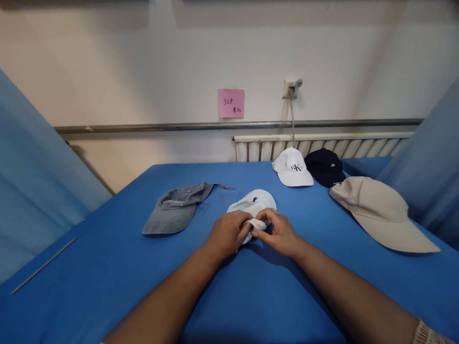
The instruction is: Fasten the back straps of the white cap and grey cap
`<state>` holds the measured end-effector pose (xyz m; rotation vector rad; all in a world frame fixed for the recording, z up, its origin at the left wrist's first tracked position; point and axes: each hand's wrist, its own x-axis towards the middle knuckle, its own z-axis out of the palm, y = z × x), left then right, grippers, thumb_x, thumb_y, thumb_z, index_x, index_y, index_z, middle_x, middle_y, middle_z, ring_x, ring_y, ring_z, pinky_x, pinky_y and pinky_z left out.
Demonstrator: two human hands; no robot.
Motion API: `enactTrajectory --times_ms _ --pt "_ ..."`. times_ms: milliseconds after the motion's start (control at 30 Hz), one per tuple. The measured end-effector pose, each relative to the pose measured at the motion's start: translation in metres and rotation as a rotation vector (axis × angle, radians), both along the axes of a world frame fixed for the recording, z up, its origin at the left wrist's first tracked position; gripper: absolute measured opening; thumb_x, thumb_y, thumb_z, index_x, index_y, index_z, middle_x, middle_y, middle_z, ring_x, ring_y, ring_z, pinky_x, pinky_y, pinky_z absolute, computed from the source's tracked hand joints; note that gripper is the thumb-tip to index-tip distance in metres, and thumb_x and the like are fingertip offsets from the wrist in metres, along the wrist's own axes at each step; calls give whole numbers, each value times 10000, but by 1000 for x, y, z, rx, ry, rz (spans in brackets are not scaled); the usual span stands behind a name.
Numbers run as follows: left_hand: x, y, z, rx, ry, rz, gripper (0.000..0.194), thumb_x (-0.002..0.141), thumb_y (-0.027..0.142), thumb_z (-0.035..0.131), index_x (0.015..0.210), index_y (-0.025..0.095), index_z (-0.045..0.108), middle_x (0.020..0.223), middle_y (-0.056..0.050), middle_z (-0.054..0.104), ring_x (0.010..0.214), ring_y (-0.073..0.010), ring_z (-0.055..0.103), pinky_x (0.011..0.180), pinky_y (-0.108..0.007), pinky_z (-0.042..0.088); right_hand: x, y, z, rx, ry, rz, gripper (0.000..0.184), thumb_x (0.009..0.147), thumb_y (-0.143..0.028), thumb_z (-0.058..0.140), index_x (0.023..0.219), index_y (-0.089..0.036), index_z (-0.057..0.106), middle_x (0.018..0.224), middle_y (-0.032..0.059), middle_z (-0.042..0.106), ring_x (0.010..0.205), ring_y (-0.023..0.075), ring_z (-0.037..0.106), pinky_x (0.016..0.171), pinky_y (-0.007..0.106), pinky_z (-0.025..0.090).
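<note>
A pale, nearly white baseball cap (247,202) with a small dark emblem lies in the middle of the blue-covered table, its brim pointing away from me. My left hand (229,233) has its fingers closed on the cap's near part. From the other side, my right hand (278,232) pinches a white strip at the same edge between thumb and fingers. The fingertips of both hands almost meet there, and they hide part of the strap. To the left of my hands rests a grey cap (175,208), its strap end stretched out to the right.
At the back right sit a white cap with dark letters (292,168) and a black cap (324,167). A large beige cap (380,210) lies on the right. A thin stick (45,265) is near the left edge. Behind the table are a metal rail (179,127) and a radiator (265,149).
</note>
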<state>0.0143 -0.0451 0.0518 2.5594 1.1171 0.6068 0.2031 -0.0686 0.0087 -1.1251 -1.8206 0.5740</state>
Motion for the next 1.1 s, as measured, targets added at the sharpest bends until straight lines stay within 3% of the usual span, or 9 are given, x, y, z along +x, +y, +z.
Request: enactTrajectory --times_ms 100,200,367,467,600,700,833,1000,1100 --pt "-1 2 3 -50 -14 25 229 926 280 449 968 203 661 928 -34 708 854 -175 627 731 -263 421 -2 -1 3 72 -45 -13 79 866 -295 611 886 -220 594 842 21 634 827 189 558 758 315 427" --pt "-1 2 5 -89 -14 15 245 926 293 439 896 199 663 866 -26 702 812 -169 621 687 -251 408 -2 -2 3 120 -72 -5 85 914 -264 531 877 -220 594 850 29 635 844 192 558 789 331 422" --pt "0 2 5 -119 -79 50 224 892 278 463 879 197 671 848 -17 696 774 -161 610 674 -245 410 -5 -5 5 146 -148 -56 203 819 -320 669 971 -214 587 910 48 638 876 223 555 793 351 425" --pt "1 3 3 -188 -140 14 252 903 322 456 861 192 667 813 -12 688 747 -153 604 676 -242 422 -7 -6 6 183 -140 -84 37 872 -234 564 855 -215 592 812 41 622 818 209 551 766 337 421" --pt "0 4 4 -316 -192 -9 316 914 399 455 827 178 663 757 -18 667 708 -153 597 651 -246 440 -6 -2 3 48 -19 -57 133 874 -244 543 758 -214 600 746 19 619 757 183 561 723 308 429" --pt "-1 1 8 -365 -199 -45 253 846 391 579 976 192 666 928 -40 697 821 -184 629 721 -270 473 0 5 -3 -110 138 1 172 871 -311 557 742 -213 615 742 1 623 727 163 572 697 285 448" --pt "-3 -2 7 -223 -83 -52 483 744 305 704 1207 245 580 1126 -45 670 948 -223 625 795 -303 466 5 9 -5 -91 239 38 163 853 -327 578 748 -210 621 869 22 633 848 179 597 808 318 469" --pt "-4 9 -3 224 16 167 135 833 171 535 932 188 626 913 -78 665 877 -228 598 811 -340 417 3 -3 11 170 98 54 96 893 -269 560 869 -235 646 973 48 638 995 211 575 918 378 422" --pt "-4 22 -10 418 37 265 145 851 139 474 851 176 615 832 -92 634 856 -234 575 831 -362 396 0 -7 17 291 -129 52 109 904 -231 557 920 -250 663 989 54 641 1017 226 552 922 401 392"
